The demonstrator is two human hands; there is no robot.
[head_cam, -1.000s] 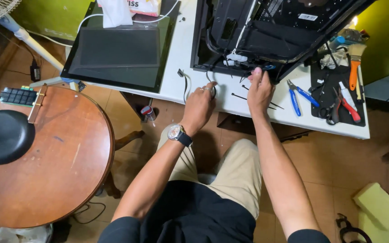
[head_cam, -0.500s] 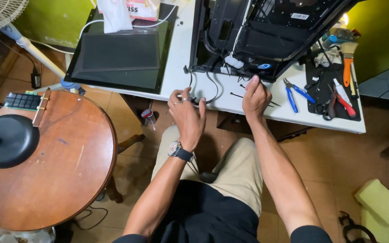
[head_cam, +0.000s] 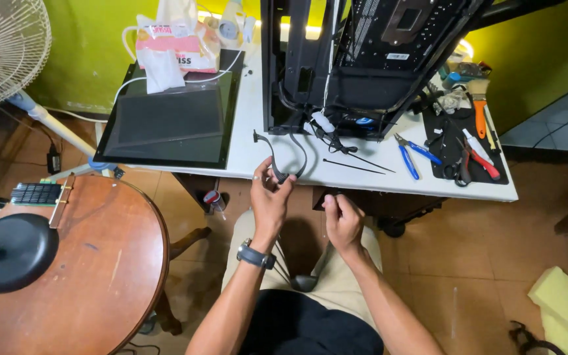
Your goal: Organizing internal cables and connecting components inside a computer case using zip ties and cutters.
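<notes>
My left hand (head_cam: 269, 195) is raised in front of the white table (head_cam: 251, 141) and grips a bundle of black cables (head_cam: 283, 155). The cables loop up and run back into the open black computer case (head_cam: 363, 59). A dark watch sits on that wrist. My right hand (head_cam: 343, 222) hovers lower, just below the table's front edge, with its fingers curled shut. I make out nothing in it. Thin black cable ties (head_cam: 355, 164) lie on the table in front of the case.
A dark flat panel (head_cam: 169, 128) lies at the table's left, with a bag of tissues (head_cam: 169, 46) behind it. Blue pliers (head_cam: 407, 156) and a black mat (head_cam: 465, 148) of hand tools lie at the right. A round wooden table (head_cam: 93, 276) and a fan (head_cam: 1, 52) stand at my left.
Both hands have drawn back from the table towards my body. My left hand took hold of the black cables and lifted them. The camera view has shifted closer and upward.
</notes>
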